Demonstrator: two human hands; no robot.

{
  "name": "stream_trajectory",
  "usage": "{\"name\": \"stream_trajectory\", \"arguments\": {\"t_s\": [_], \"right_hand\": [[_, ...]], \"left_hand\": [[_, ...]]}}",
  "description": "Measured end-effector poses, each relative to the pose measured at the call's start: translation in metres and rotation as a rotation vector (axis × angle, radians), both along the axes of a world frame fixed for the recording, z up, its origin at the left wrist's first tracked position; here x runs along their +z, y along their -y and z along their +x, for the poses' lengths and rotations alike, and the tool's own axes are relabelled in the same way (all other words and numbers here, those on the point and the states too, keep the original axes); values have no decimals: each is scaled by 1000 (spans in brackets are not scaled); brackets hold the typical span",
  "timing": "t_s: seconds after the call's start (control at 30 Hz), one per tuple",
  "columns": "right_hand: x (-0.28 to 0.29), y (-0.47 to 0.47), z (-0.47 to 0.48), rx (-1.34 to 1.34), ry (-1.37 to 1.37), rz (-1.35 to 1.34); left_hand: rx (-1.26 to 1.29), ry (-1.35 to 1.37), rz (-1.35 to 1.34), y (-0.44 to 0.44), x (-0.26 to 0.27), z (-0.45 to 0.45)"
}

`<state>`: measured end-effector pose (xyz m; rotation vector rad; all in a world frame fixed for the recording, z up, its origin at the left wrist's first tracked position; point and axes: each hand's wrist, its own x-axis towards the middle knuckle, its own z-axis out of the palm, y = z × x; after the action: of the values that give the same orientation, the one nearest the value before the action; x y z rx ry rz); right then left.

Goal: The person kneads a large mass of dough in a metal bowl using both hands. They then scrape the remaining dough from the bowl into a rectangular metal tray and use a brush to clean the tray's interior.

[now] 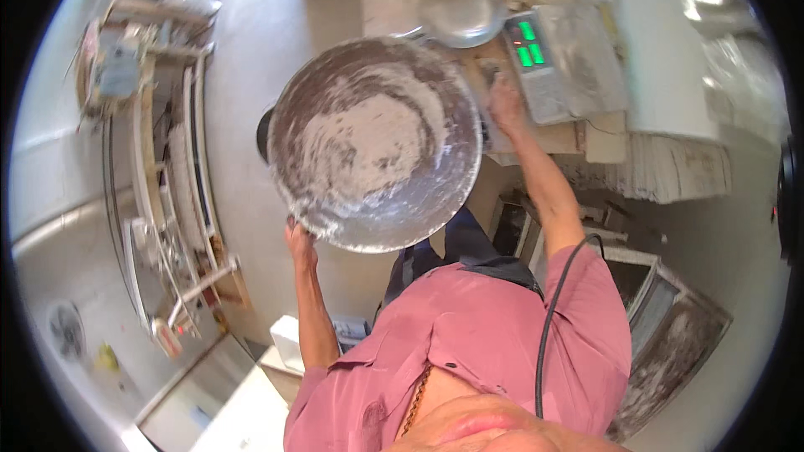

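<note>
A large round metal bowl is in front of me, its inside coated with pale flour-like powder. My left hand grips the rim at the bowl's lower left. My right hand is beyond the bowl's right side, over the worktop; its fingers are blurred around something small and greyish that I cannot identify. Just right of that hand stands a digital scale with lit green displays. Behind the bowl, a shiny round metal pan or lid rests on the wooden worktop.
Plastic bags lie by the scale. A stack of pale folded sheets or sacks hangs below the table edge at right. Dusty framed trays or screens lean at lower right. A machine with long rails stands at left, near a fan.
</note>
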<state>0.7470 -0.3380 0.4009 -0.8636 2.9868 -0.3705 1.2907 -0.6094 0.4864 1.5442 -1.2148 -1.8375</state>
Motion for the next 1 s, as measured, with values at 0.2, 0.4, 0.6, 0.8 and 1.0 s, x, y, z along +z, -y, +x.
{"name": "stream_trajectory", "arguments": {"t_s": [0.2, 0.4, 0.6, 0.8, 1.0], "right_hand": [[35, -34, -36, -21, 126, -360], [173, 4, 72, 260, 390, -329], [155, 54, 203, 1094, 595, 608], [72, 83, 297, 1256, 878, 199], [41, 236, 361, 733, 729, -510]], "left_hand": [[-106, 18, -102, 16, -6, 2], [-128, -33, -104, 24, -9, 15], [188, -510, 87, 13, -23, -4], [305, -721, 189, -4, 15, -12], [146, -728, 89, -8, 18, -11]]}}
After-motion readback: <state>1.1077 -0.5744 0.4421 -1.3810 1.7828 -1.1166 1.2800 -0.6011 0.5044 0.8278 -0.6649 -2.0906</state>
